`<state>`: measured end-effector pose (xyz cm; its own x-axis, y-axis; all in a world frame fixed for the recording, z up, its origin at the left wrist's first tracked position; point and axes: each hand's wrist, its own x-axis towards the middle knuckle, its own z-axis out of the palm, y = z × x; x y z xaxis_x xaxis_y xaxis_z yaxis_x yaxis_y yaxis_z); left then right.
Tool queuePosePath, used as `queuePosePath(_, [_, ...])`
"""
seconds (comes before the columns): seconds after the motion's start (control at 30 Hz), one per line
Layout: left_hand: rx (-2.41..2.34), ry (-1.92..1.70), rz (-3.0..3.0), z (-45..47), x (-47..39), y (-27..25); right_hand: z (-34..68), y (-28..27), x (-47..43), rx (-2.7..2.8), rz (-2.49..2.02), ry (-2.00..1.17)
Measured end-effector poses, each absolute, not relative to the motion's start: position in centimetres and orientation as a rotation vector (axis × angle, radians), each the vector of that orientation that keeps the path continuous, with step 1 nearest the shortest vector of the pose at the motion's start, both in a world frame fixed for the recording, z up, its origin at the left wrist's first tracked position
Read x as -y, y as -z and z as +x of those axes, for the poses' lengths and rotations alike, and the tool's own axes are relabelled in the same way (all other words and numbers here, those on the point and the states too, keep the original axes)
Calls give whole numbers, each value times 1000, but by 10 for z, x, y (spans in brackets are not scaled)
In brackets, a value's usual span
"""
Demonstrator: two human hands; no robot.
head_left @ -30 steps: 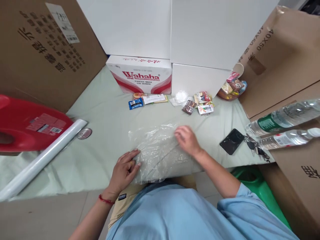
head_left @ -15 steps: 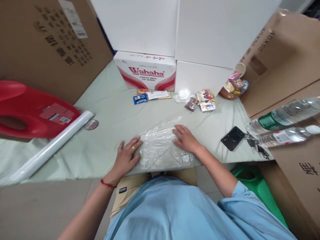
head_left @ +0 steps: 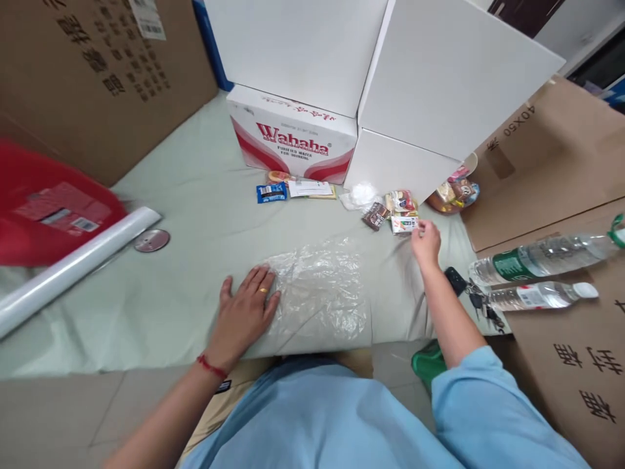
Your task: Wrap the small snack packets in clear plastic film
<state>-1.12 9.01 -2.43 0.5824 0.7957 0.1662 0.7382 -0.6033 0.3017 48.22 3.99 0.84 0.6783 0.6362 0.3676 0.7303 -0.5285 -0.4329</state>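
A clear plastic sheet or bag (head_left: 319, 293), crinkled, lies flat near the table's front edge. On its left edge rests my left hand (head_left: 247, 306), palm down with the fingers stretched out. My right hand (head_left: 426, 242) is at a small white snack packet (head_left: 404, 225), its fingers pinched on the right end. That packet still lies on the cloth. Right behind it is a red and cream snack packet (head_left: 400, 200); a dark brown packet (head_left: 375, 216) lies to its left, beside a crumpled piece of clear plastic (head_left: 362, 195).
A Wahaba-style white and red carton, lettered Wahaha (head_left: 293, 140), stands behind a blue packet (head_left: 271, 193). Left are a plastic roll (head_left: 78, 270), a red container (head_left: 58, 208) and a round disc (head_left: 152, 240). Right are two bottles (head_left: 541, 260), keys (head_left: 481, 303) and a partly covered phone (head_left: 455, 280).
My right hand has left the plastic and moved right and away from me to the white packet. My left hand stays on the plastic. The view has shifted and tilted.
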Motion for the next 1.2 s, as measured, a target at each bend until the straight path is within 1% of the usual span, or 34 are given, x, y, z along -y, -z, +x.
queuePosePath(0.1, [-1267,-438,2619,-11,-92,23,556,-27,-53,966,-2588,246])
queuePosePath(0.17, [-1267,-443,2620,-10,-93,22,588,-35,-62,980,-2649,229])
queuePosePath(0.33, [-1281,-462,2601,-11,-93,24,630,-38,-85,1089,-2695,143])
queuePosePath(0.43, [-1276,-505,2559,-11,-94,25,643,-32,-92,1120,-2709,153])
queuePosePath(0.57, [-1277,-542,2510,-10,-94,25,651,-24,-84,1073,-2703,278])
queuePosePath(0.77, [-1292,-548,2509,-11,-94,26,643,-19,-44,1028,-2721,428])
queuePosePath(1.03, [-1275,-575,2477,-13,-93,26,612,-12,8,1168,-2710,508])
queuePosePath(1.2, [-1265,-564,2492,-13,-93,28,592,-10,24,1297,-2699,550])
